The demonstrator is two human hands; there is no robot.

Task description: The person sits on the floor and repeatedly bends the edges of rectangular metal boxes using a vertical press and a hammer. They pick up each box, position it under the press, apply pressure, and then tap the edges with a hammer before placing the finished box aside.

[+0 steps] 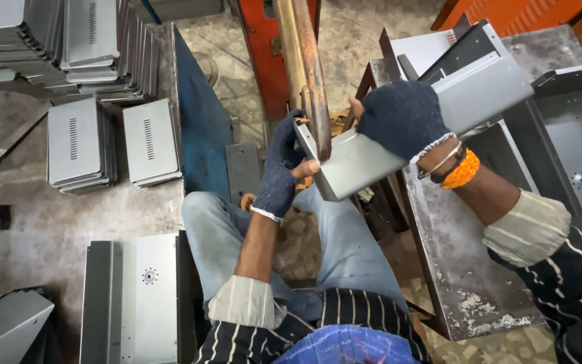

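A grey folded sheet-metal panel [365,162] is held slantwise in front of me, its near end pressed against a rusty upright bar [312,74]. My left hand [279,168], in a dark blue glove with bare fingertips, grips the panel's lower left corner next to the bar. In the same kind of glove, my right hand [402,118] presses down on top of the panel further right. An orange band and a bangle sit on the right wrist. My knees in light blue jeans are below the panel.
Stacks of grey vented metal covers [79,145] lie on the floor at left, more at the top left. A flat panel [129,296] lies at the lower left. A worn metal table [459,263] stands at right with open metal boxes [574,135]. An orange machine frame [267,47] rises behind the bar.
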